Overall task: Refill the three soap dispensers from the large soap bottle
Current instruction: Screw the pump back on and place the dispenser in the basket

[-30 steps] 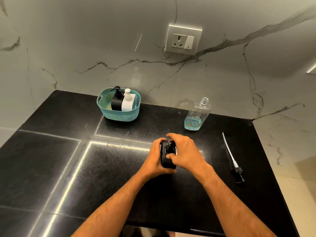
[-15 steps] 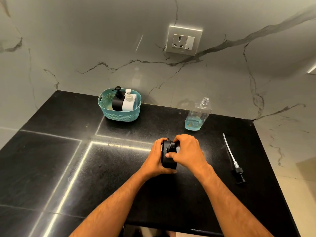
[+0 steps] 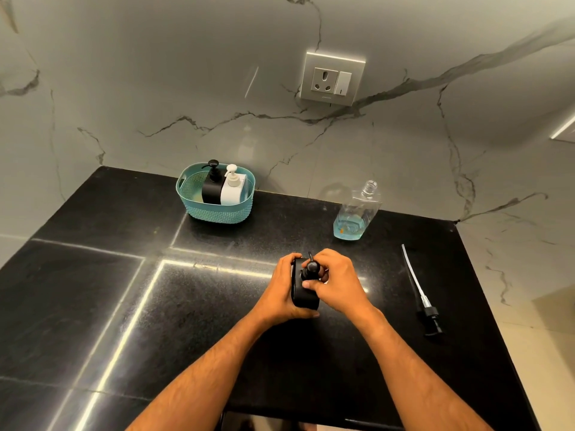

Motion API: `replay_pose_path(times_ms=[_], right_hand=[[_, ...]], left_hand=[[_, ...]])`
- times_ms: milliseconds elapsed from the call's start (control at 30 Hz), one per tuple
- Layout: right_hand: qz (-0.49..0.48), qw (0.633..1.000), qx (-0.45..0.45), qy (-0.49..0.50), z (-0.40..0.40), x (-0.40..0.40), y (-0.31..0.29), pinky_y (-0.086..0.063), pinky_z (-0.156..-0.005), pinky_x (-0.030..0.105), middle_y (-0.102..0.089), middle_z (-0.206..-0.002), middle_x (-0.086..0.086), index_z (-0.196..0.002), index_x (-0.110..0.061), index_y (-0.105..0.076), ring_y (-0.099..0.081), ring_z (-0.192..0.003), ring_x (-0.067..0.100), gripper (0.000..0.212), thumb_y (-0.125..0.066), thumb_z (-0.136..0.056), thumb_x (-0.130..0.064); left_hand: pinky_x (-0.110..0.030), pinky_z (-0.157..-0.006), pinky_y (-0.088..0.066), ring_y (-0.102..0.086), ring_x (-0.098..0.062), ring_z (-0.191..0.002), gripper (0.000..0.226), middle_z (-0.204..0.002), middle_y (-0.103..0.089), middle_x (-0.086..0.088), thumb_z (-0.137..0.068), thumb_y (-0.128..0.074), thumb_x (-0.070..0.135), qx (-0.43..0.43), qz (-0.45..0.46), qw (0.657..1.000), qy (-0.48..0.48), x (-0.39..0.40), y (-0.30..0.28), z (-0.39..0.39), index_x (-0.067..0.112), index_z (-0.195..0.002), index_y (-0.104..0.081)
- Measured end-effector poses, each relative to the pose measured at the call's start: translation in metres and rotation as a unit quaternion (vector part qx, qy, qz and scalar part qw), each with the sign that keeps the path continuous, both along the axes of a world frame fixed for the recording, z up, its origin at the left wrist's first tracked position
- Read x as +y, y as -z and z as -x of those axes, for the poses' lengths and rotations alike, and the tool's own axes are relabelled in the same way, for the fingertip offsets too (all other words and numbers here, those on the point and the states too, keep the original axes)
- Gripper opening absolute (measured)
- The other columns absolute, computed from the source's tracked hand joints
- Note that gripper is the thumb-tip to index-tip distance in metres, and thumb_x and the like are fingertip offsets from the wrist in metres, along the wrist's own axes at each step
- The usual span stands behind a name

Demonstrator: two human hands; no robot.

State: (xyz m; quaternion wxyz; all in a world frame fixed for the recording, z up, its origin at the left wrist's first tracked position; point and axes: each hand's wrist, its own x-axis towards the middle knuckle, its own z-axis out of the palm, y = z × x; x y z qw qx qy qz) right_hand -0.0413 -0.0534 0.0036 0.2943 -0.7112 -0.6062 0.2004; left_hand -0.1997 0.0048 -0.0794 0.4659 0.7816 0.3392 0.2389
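A black soap dispenser (image 3: pixel 303 295) stands on the black counter in the middle. My left hand (image 3: pixel 280 290) grips its body from the left. My right hand (image 3: pixel 334 283) pinches the black pump head (image 3: pixel 311 269) on top of it. A second black dispenser (image 3: pixel 211 189) and a white dispenser (image 3: pixel 232 189) stand upright in a teal basket (image 3: pixel 217 209) at the back. The large clear soap bottle (image 3: pixel 356 213), cap off, holds a little blue liquid and stands at the back right. Its own pump with a long tube (image 3: pixel 418 290) lies on the counter to the right.
The counter (image 3: pixel 124 290) ends at a marble wall behind, with a socket plate (image 3: pixel 333 78) above. Its right edge drops off just past the loose pump, and the front edge runs below my forearms.
My right hand has shifted slightly around the pump head, fingers turned a little. The dispenser and my left hand stay in the same spot.
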Motion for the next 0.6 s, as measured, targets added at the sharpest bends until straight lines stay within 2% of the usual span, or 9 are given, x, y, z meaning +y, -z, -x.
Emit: replay_pose_path(times_ms=[133,233,400,500,600], right_hand=[[-0.048,0.997,0.006,0.068,0.009,-0.002,0.010,-0.039,-0.059,0.014,-0.053,-0.078,-0.009,-0.076,-0.015,-0.069,-0.052,-0.065,0.004,0.029,-0.094,-0.061,-0.018],[-0.072,0.989,0.009,0.130,0.020,-0.007,0.020,-0.038,-0.058,0.014,-0.049,-0.079,-0.009,-0.077,-0.020,-0.054,-0.050,-0.066,0.003,0.045,-0.095,-0.064,-0.032],[-0.094,0.980,0.016,0.173,0.033,-0.006,0.028,-0.040,-0.062,0.015,-0.050,-0.084,-0.006,-0.081,-0.019,-0.051,-0.052,-0.071,0.009,0.047,-0.092,-0.068,-0.035],[-0.094,0.985,0.058,0.131,0.025,-0.002,0.028,-0.045,-0.068,0.016,-0.055,-0.088,-0.007,-0.085,-0.018,-0.059,-0.057,-0.079,0.008,0.039,-0.091,-0.069,-0.033],[-0.099,0.983,0.147,0.052,0.015,-0.007,0.031,-0.055,-0.086,0.030,-0.065,-0.104,-0.007,-0.102,-0.024,-0.074,-0.065,-0.101,0.010,0.033,-0.086,-0.071,-0.021]], left_hand=[[-0.028,-0.108,-0.046,-0.042,-0.003,-0.133,0.122,-0.142,-0.037,0.011,-0.053,-0.099,0.045,-0.004,0.011,1.000,0.001,0.000,0.001,0.000,0.033,-0.149,-0.025],[-0.023,-0.108,-0.043,-0.041,0.000,-0.134,0.120,-0.143,-0.037,0.010,-0.055,-0.096,0.048,-0.010,0.008,1.000,-0.005,-0.002,0.001,0.000,0.027,-0.151,-0.026],[-0.019,-0.108,-0.041,-0.043,0.000,-0.133,0.118,-0.142,-0.039,0.008,-0.055,-0.092,0.049,-0.017,0.009,1.000,-0.008,-0.003,0.001,0.000,0.024,-0.150,-0.027],[-0.024,-0.108,-0.045,-0.047,-0.008,-0.133,0.121,-0.142,-0.041,0.007,-0.053,-0.097,0.049,-0.022,0.010,1.000,-0.015,-0.002,0.003,0.000,0.023,-0.150,-0.029],[-0.024,-0.108,-0.044,-0.045,-0.007,-0.133,0.124,-0.143,-0.040,0.006,-0.051,-0.100,0.047,-0.019,0.010,1.000,-0.016,-0.002,0.004,-0.001,0.024,-0.150,-0.028]])
